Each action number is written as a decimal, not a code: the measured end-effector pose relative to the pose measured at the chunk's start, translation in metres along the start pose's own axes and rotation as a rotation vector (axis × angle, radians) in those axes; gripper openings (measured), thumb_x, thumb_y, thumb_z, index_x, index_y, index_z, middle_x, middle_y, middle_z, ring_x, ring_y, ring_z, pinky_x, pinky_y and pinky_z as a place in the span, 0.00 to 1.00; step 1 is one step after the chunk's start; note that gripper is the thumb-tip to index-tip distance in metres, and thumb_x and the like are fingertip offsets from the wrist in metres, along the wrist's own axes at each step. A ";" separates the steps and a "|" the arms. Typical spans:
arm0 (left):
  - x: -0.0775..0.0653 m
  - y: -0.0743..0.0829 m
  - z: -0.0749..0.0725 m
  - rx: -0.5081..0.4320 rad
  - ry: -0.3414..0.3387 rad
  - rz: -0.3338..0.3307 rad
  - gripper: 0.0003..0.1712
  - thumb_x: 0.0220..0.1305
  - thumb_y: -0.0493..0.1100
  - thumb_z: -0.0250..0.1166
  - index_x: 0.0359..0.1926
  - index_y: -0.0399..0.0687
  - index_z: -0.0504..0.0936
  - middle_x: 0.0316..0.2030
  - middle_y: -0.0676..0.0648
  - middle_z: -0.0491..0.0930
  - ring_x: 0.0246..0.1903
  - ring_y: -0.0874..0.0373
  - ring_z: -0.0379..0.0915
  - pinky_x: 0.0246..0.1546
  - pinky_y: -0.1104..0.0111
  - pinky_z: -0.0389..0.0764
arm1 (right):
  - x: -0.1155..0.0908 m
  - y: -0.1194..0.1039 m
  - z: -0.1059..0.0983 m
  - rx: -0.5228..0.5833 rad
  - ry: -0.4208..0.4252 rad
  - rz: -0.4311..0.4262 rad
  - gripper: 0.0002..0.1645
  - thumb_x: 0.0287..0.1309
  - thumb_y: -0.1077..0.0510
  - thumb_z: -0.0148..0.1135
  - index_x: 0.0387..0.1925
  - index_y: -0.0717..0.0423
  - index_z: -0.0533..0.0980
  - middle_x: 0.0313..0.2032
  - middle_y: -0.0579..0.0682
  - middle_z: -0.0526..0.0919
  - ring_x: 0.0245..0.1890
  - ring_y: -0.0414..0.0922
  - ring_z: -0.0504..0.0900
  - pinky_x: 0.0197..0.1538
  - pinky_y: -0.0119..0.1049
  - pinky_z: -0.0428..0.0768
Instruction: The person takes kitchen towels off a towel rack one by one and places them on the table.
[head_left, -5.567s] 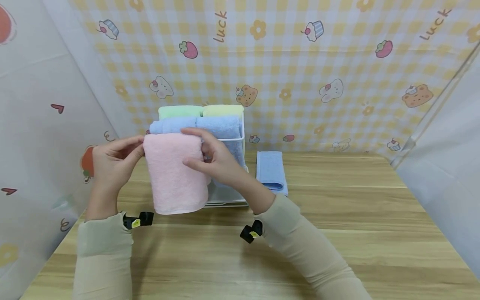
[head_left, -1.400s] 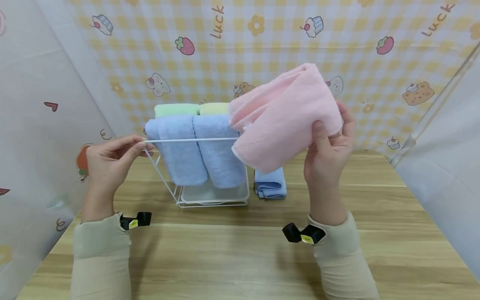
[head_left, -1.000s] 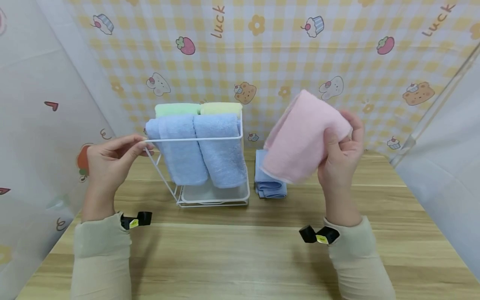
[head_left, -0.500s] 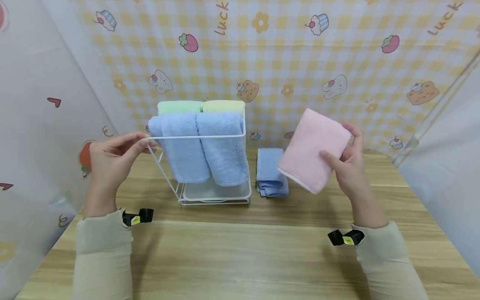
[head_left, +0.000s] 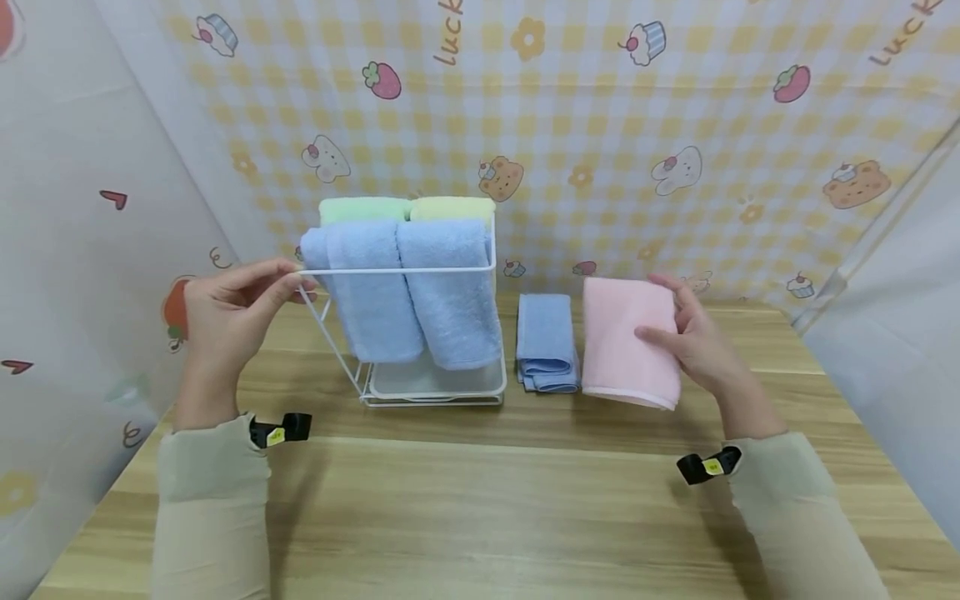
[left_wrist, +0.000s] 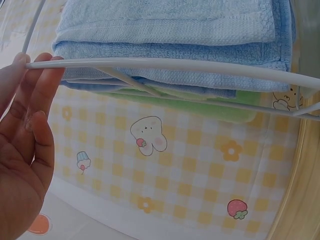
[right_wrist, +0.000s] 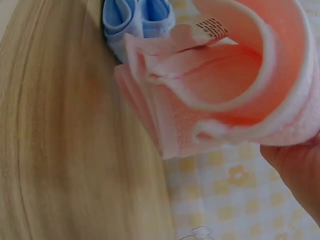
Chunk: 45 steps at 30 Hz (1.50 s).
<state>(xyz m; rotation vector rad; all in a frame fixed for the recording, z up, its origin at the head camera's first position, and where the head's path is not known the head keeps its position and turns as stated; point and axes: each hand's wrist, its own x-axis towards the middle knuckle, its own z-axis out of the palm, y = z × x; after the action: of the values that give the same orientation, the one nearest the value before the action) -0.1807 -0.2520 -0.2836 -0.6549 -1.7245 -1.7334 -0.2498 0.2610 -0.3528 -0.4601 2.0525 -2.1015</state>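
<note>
My right hand point(head_left: 693, 342) grips a folded pink towel point(head_left: 626, 337) by its right side, thumb across the front. In the right wrist view the pink towel point(right_wrist: 220, 85) shows its looped folds and a printed label. Just left of it lies a folded blue towel point(head_left: 545, 333) on the table. My left hand point(head_left: 243, 308) pinches the upper left front corner of a white wire rack point(head_left: 397, 271). In that rack stand two light blue towels point(head_left: 371, 300) in front, with a green towel point(head_left: 363, 210) and a yellow towel point(head_left: 453, 208) behind.
A pale tray point(head_left: 438, 381) forms the rack's bottom. The wooden table point(head_left: 480, 508) runs back to a yellow checked curtain point(head_left: 585, 108). White sheets with printed shapes hang at the left point(head_left: 67, 208) and right.
The pink towel came away from the rack's front in my right hand and moved right and down, to beside the folded blue towel. My left hand keeps hold of the rack corner.
</note>
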 end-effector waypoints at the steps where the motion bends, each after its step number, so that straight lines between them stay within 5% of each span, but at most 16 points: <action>1: 0.000 0.000 0.000 0.003 -0.001 -0.001 0.07 0.56 0.16 0.61 0.38 0.12 0.80 0.30 0.44 0.89 0.26 0.58 0.86 0.37 0.71 0.86 | 0.002 0.004 -0.002 -0.003 -0.018 0.017 0.43 0.63 0.73 0.59 0.71 0.41 0.54 0.49 0.45 0.78 0.39 0.41 0.86 0.35 0.36 0.87; 16: -0.001 0.000 0.000 0.031 0.003 0.005 0.08 0.57 0.18 0.63 0.38 0.13 0.80 0.29 0.43 0.89 0.26 0.58 0.86 0.37 0.72 0.86 | 0.037 0.039 -0.018 -0.137 -0.013 0.143 0.48 0.64 0.68 0.60 0.77 0.50 0.47 0.44 0.43 0.81 0.36 0.40 0.85 0.36 0.33 0.86; 25: 0.000 0.001 0.000 0.029 -0.011 0.015 0.07 0.57 0.17 0.62 0.38 0.13 0.80 0.29 0.44 0.89 0.26 0.58 0.86 0.37 0.72 0.86 | 0.047 0.048 -0.020 -0.343 0.023 0.141 0.45 0.65 0.64 0.62 0.76 0.56 0.50 0.61 0.67 0.67 0.41 0.35 0.80 0.40 0.29 0.83; 31: 0.001 0.002 0.000 0.028 -0.009 0.009 0.07 0.57 0.17 0.62 0.38 0.12 0.79 0.29 0.44 0.89 0.26 0.58 0.86 0.37 0.71 0.87 | 0.051 0.051 -0.023 -0.527 0.041 0.160 0.43 0.65 0.60 0.62 0.76 0.56 0.53 0.66 0.72 0.66 0.54 0.51 0.76 0.47 0.26 0.78; 38: 0.001 0.002 0.000 0.036 -0.010 -0.001 0.08 0.57 0.18 0.62 0.39 0.12 0.79 0.29 0.45 0.89 0.27 0.58 0.86 0.37 0.71 0.86 | 0.050 0.053 -0.027 -0.575 0.011 0.177 0.42 0.67 0.62 0.59 0.75 0.62 0.51 0.68 0.75 0.61 0.67 0.68 0.65 0.66 0.53 0.69; 45: 0.000 0.002 0.000 0.044 -0.011 0.010 0.08 0.57 0.18 0.62 0.39 0.14 0.80 0.30 0.46 0.89 0.27 0.59 0.86 0.36 0.72 0.86 | 0.042 0.042 -0.029 -0.659 0.000 0.145 0.37 0.68 0.63 0.57 0.73 0.65 0.56 0.66 0.74 0.64 0.60 0.71 0.72 0.57 0.50 0.79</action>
<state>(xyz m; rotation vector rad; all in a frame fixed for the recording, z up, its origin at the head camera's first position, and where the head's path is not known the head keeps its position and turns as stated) -0.1792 -0.2524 -0.2820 -0.6538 -1.7590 -1.6838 -0.3030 0.2733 -0.3903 -0.3703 2.6564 -1.3054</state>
